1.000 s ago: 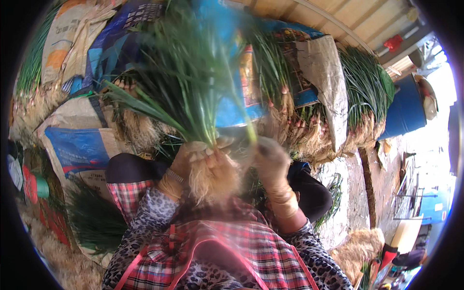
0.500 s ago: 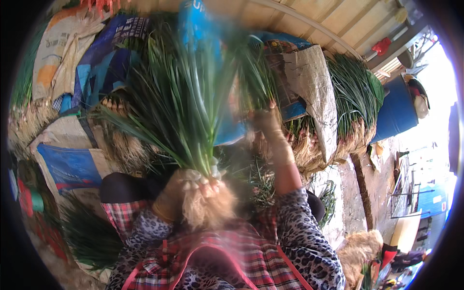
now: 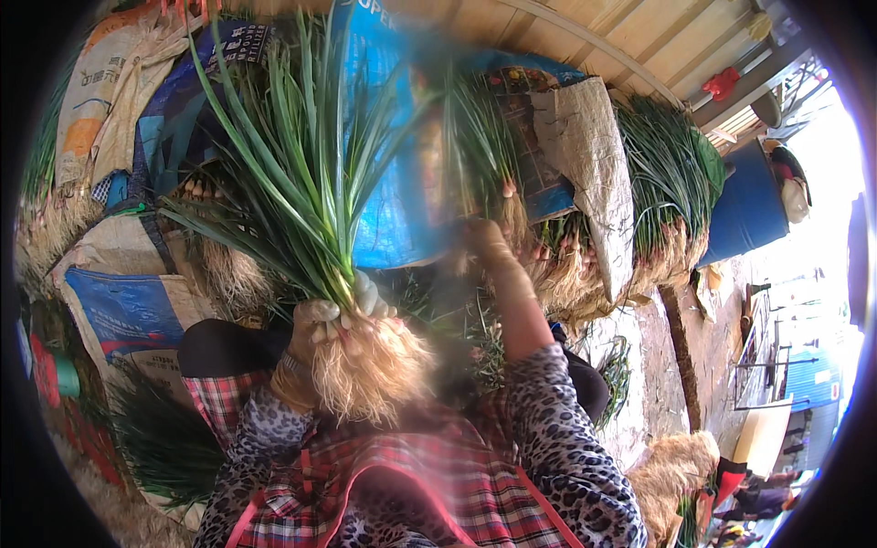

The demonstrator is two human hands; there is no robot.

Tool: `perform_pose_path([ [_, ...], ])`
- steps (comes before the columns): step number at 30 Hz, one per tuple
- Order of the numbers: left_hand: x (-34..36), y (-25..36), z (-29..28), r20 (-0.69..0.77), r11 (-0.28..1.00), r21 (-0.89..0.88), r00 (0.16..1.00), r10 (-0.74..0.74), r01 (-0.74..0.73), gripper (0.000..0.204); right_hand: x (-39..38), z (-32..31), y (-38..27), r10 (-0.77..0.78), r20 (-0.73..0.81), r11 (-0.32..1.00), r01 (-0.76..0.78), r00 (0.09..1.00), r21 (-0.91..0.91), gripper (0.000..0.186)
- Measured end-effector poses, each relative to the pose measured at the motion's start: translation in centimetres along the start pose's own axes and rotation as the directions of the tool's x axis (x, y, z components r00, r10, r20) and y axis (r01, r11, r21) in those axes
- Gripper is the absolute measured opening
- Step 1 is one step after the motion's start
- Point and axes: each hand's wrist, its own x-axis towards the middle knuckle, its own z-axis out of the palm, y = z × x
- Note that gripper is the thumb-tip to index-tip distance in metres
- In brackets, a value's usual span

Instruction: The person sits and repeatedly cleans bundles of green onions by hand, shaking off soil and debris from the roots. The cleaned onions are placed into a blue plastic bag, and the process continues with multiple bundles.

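My left hand (image 3: 304,340), in a tan glove, is closed round a bunch of spring onions (image 3: 345,283) above my lap. Pale bulbs and long stringy roots hang over the near side of the grip, and green leaves fan out away from me. My right hand (image 3: 493,247), also gloved, reaches forward beside the roots of a few loose spring onions (image 3: 508,187). A smeared patch of the picture hides its fingertips, so whether it grips anything does not show. A blue plastic sack (image 3: 393,219) lies between the two hands.
More spring onions (image 3: 667,183) lie in piles under sacks. A pale torn sack (image 3: 594,155) covers some at right, near a blue barrel (image 3: 744,205). At left is a blue and white sack (image 3: 128,306), with dark green leaves (image 3: 164,434) below. A beige wall (image 3: 630,41) stands behind.
The bunch in my left hand has shifted left and tilted its leaves leftward. My right hand has moved slightly left and down, away from the loose stalks.
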Motion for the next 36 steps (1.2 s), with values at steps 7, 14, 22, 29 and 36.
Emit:
perform_pose_path([
  [7, -0.6, 0.1, 1.0, -0.208, 0.997, 0.079, 0.978, 0.005, 0.012, 0.042, -3.2, -6.2, -15.4, 0.440, 0.108, 0.768, -0.436, 0.892, 0.470, 0.034],
  [14, -1.4, -0.6, -0.5, -0.273, 0.987, -0.004, 0.950, -0.153, 0.158, 0.049, -12.5, 4.8, -13.0, -0.322, 0.222, 0.945, 0.300, 0.920, 0.130, 0.022],
  [22, -0.9, -1.0, -1.0, -0.012, 0.997, -0.013, 0.997, -0.072, 0.071, 0.043, -7.2, 3.6, -20.8, -0.095, 0.611, 0.713, -0.375, 0.786, 0.593, 0.040],
  [29, -1.0, -0.9, 1.5, -0.112, 0.993, -0.104, 0.991, -0.074, 0.062, 0.060, -0.1, 1.2, -9.2, -0.002, 0.003, 0.961, 0.003, 1.000, -0.276, 0.045],
  [36, 0.2, -0.1, -1.2, 0.311, 0.993, -0.113, 0.950, 0.006, 0.031, 0.041, -4.9, 7.4, -5.2, -0.026, 0.138, 0.988, 0.046, 0.990, -0.147, 0.044],
])
